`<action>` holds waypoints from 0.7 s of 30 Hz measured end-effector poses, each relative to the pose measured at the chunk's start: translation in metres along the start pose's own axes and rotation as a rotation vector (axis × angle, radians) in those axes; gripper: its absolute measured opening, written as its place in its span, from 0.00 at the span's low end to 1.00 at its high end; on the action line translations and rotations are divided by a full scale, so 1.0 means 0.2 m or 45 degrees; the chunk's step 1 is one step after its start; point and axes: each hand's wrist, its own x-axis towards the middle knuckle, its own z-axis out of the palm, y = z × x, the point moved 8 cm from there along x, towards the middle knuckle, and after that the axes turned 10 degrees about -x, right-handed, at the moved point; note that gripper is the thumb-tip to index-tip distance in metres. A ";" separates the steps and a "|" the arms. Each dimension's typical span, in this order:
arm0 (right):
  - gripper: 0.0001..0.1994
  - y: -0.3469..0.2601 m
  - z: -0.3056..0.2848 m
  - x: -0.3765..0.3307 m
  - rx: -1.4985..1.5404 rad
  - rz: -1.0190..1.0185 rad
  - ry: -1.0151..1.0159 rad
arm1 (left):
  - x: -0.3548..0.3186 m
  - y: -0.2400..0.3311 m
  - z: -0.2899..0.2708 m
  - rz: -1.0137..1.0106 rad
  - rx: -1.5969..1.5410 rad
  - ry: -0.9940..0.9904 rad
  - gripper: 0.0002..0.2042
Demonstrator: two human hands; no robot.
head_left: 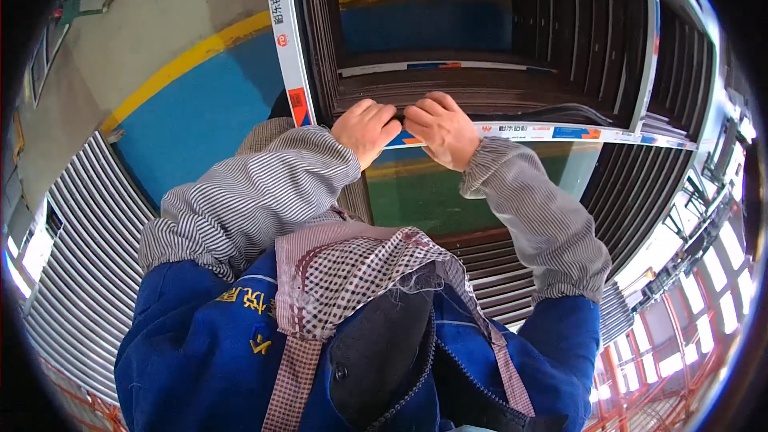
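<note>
Left hand [366, 131], right hand [442, 130]: fingers curled at frame [528, 133], grip unclear | strip [573, 107] thin, black, bowed | film [291, 64] white, red-blue labels [578, 134]

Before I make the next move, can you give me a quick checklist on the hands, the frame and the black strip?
1. Left hand at the near rail: ok, close to the rail's left end.
2. Right hand in position: ok, close beside the left hand at the same rail, fingers curled.
3. Secure grip: cannot tell; the curled fingers hide what they hold, if anything.
4. Black strip lying straight: not ok, it bows loosely to the right of the right hand.
5. Sleeve covers off the fingers: ok, they end at the wrists.
6. White-edged frame steady: cannot tell, its support is not clearly visible.
</note>
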 end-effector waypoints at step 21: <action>0.21 -0.08 0.01 0.03 0.045 0.327 0.106 | -0.03 -0.01 -0.10 -0.072 -0.175 0.104 0.24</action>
